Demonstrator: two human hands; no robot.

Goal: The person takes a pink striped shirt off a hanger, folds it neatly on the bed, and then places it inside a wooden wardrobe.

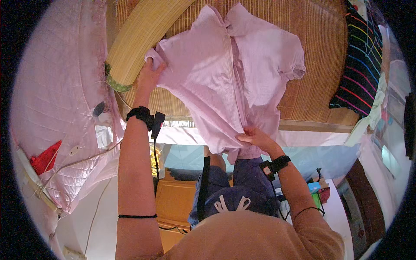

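Observation:
A pink short-sleeved shirt with a collar and an open front lies spread on a bamboo mat. Its collar points away from me, and its hem hangs over the near edge of the bed. At the cuff of the sleeve on the left, my left hand grips the cloth, with some fingers hidden inside the sleeve opening. My right hand pinches the front edge of the shirt low down, near the hem. The sleeve on the right lies loose on the mat.
Left of the shirt lies a long woven bolster with a green end. A black pillow with coloured stripes is at the right. Pink quilted fabric hangs on the left, with a cord across it. A wooden cabinet stands below.

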